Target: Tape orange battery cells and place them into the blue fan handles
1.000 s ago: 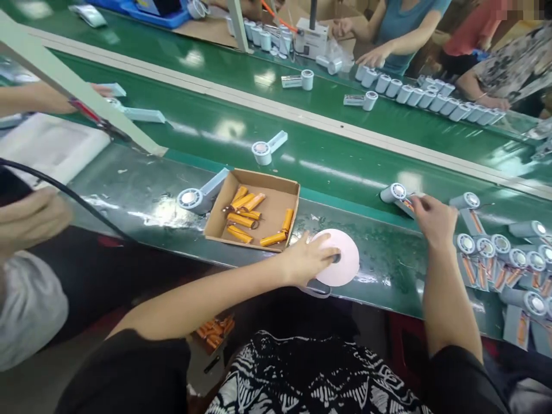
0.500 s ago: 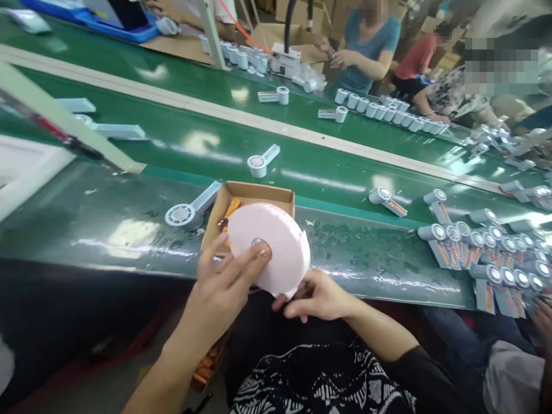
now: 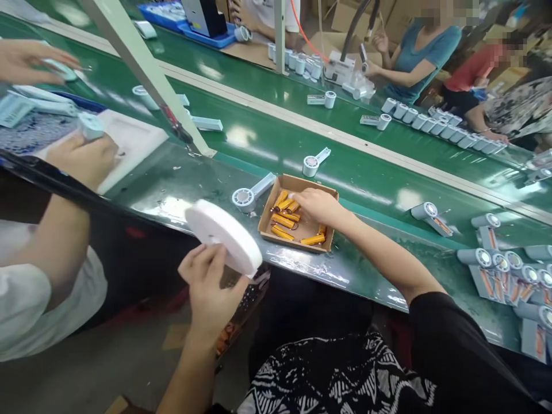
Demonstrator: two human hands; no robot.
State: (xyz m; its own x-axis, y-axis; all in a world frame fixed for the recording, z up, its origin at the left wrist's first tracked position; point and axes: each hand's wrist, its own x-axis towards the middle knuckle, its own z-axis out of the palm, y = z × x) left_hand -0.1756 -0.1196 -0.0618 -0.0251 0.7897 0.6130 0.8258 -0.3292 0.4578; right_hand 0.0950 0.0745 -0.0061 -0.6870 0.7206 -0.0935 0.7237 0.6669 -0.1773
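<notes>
Orange cylindrical cells [image 3: 283,221] remain in your brown cardboard box [image 3: 307,227] by the desk's [image 3: 181,190] far edge, your right hand [image 3: 318,205] over them, whether holding one unclear, your left hand [image 3: 211,287] pinching a white disc-shaped roll [image 3: 235,236], while grey plastic fans [image 3: 513,261] already bearing cells crowd the right end.

We count a slanted pale post [image 3: 149,75]; left of its foot, a white tray [image 3: 138,138]; beyond it, across the green belt [image 3: 276,135], a blue tray [image 3: 218,41] bearing a black device [image 3: 204,17]; farther right of it, an upright post [image 3: 280,34], an orange hose [image 3: 307,37], a teal-shirted co-worker [image 3: 425,52].
</notes>
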